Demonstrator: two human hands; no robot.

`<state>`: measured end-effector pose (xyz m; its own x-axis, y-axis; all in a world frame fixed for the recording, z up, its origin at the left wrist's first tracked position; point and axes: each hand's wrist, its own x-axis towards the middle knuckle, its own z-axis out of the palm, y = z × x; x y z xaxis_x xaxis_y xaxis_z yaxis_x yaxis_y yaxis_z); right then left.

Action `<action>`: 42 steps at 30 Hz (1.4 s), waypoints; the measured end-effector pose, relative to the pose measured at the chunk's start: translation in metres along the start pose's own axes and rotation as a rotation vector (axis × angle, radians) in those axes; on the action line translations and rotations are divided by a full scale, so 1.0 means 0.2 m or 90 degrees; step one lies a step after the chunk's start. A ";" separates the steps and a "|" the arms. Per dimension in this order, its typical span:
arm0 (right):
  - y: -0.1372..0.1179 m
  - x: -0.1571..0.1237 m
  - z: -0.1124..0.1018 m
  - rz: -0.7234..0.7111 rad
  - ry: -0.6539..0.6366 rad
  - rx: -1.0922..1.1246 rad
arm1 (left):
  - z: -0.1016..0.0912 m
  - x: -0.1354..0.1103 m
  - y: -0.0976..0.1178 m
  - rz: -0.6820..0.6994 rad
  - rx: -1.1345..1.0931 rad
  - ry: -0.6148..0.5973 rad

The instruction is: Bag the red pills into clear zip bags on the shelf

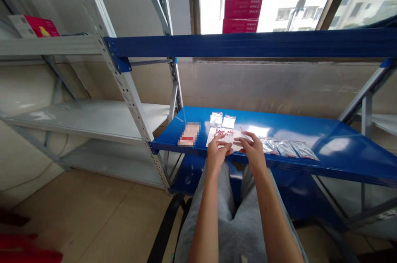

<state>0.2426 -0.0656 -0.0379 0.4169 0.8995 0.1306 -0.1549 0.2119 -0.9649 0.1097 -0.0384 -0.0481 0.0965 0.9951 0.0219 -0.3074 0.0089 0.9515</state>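
Head cam gives me both bare hands over a flat white sheet [211,135] strewn with tiny round red beads [223,132] at the front edge of a glossy blue metal shelf [288,126]. Left hand [216,152] and right hand [253,151] have curled fingers, a thin reddish strand [243,132] slanting up by the right ones, but I honestly can't tell if either's pinching anything. Crinkly, shiny plastic packets [285,148] lie right of the hands, two flat whitish ones [216,119] behind the sheet.
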 end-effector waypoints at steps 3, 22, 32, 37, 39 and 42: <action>0.00 -0.01 -0.02 0.000 -0.004 -0.011 | -0.03 0.00 0.02 0.007 -0.006 0.000; -0.06 -0.01 -0.05 -0.024 -0.108 -0.054 | -0.11 -0.01 0.06 0.024 0.185 0.033; -0.02 0.00 -0.05 -0.028 -0.122 -0.025 | -0.21 -0.01 0.07 0.000 0.134 -0.051; -0.01 0.02 -0.07 -0.036 -0.064 -0.044 | -0.26 -0.01 0.10 -0.005 0.155 -0.034; -0.02 0.02 -0.08 -0.030 -0.076 -0.065 | -0.25 -0.02 0.11 0.001 0.155 -0.028; -0.04 0.01 -0.05 -0.017 -0.102 -0.065 | -0.22 -0.02 0.12 0.010 0.186 -0.022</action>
<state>0.2545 -0.0695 -0.0330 0.2708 0.9449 0.1838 -0.0507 0.2047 -0.9775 0.0600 -0.0379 -0.0388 0.1274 0.9909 0.0427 -0.0236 -0.0400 0.9989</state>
